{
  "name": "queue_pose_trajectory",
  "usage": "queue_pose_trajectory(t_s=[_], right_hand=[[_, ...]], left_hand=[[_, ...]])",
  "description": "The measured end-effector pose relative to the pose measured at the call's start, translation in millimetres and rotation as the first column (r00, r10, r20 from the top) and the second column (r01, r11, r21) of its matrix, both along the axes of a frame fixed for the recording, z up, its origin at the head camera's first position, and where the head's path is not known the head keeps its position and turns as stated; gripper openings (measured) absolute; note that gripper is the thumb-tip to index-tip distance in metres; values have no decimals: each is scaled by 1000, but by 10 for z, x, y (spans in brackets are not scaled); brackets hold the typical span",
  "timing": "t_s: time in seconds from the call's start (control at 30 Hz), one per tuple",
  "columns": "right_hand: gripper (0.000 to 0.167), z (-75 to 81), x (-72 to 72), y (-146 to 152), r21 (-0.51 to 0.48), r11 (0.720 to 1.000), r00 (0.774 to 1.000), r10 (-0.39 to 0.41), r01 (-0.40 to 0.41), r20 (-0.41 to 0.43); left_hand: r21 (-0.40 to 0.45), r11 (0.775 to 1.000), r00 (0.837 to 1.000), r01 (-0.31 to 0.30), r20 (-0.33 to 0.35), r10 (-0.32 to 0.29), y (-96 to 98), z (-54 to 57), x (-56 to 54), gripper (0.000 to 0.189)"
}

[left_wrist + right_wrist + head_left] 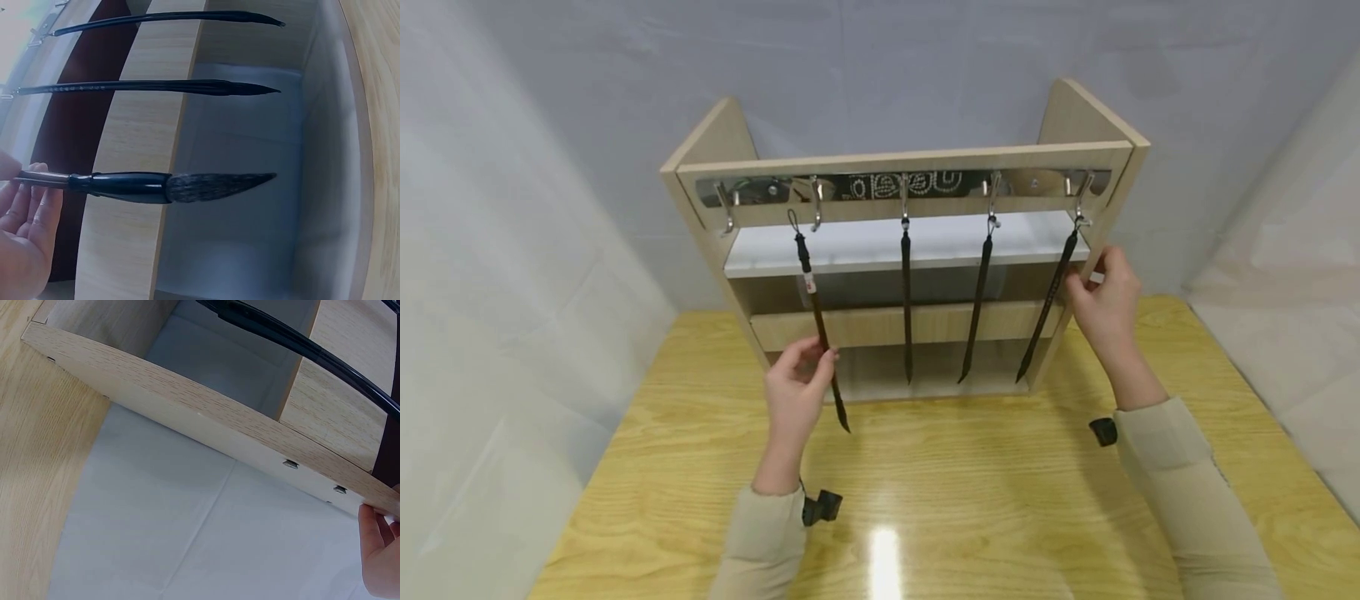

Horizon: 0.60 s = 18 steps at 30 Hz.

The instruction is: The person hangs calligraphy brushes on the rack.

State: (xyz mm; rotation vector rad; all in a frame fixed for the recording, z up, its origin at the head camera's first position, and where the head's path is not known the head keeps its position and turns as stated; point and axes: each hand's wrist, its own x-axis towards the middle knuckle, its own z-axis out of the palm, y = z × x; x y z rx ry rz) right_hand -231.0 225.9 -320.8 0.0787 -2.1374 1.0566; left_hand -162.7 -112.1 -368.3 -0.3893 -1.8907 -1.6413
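Note:
My left hand (pixel 797 379) pinches a brown-handled calligraphy brush (pixel 818 312) along its lower handle. Its dark bristle tip (pixel 222 186) points down and shows large in the left wrist view. The cord loop at the brush's top is just left of the second hook (pixel 816 204), apart from it. Three dark brushes hang by their loops from the hooks to the right, among them the middle brush (pixel 907 304) and the far-right brush (pixel 1048 304). My right hand (pixel 1107 304) grips the right side panel (pixel 206 419) of the wooden shelf between thumb and fingers.
The pale wooden shelf (pixel 895 327) stands on a yellow wood-grain table (pixel 955 500). Across its top front runs a shiny metal hook rail (pixel 1030 182); the leftmost hook (pixel 724 208) carries nothing. White sheeting (pixel 895 75) hangs behind and at both sides.

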Motion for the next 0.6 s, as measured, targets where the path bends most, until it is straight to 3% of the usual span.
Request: queue_pose_trajectory(t_s=[0.37, 0.6], right_hand=[[16, -3, 18, 0, -5, 1000, 1000, -2, 2, -3], [17, 1, 19, -7, 1, 1000, 1000, -16, 16, 5]], left_hand=[[-68, 997, 994, 34, -100, -41, 41, 31, 42, 16], [-91, 995, 991, 39, -128, -50, 43, 13, 50, 17]])
